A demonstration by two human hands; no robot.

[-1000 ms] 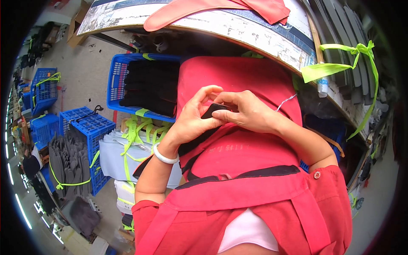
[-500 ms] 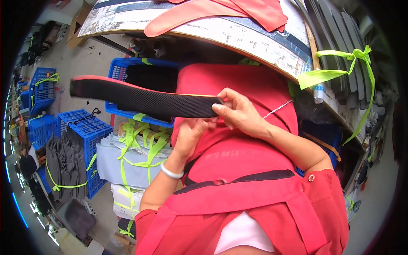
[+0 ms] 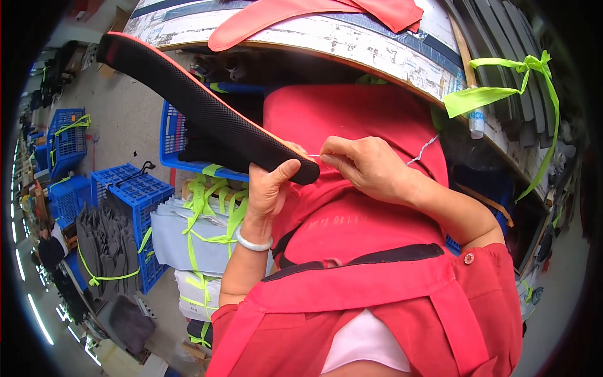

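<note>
1. A black, red-edged strip (image 3: 207,110) juts over a blue basket (image 3: 173,135) from the left hand (image 3: 269,188); gripped near one end only (the other is unsupported), it could twist if the thumb slackened.
2. The left thumb presses across it; the right hand (image 3: 370,166), angled inward, pinches a thin white strand (image 3: 315,155) beside the strip's end.

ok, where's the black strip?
Head view, left of centre: the black strip slants up-left from the left hand, passing in front of the nearest blue basket.
</note>
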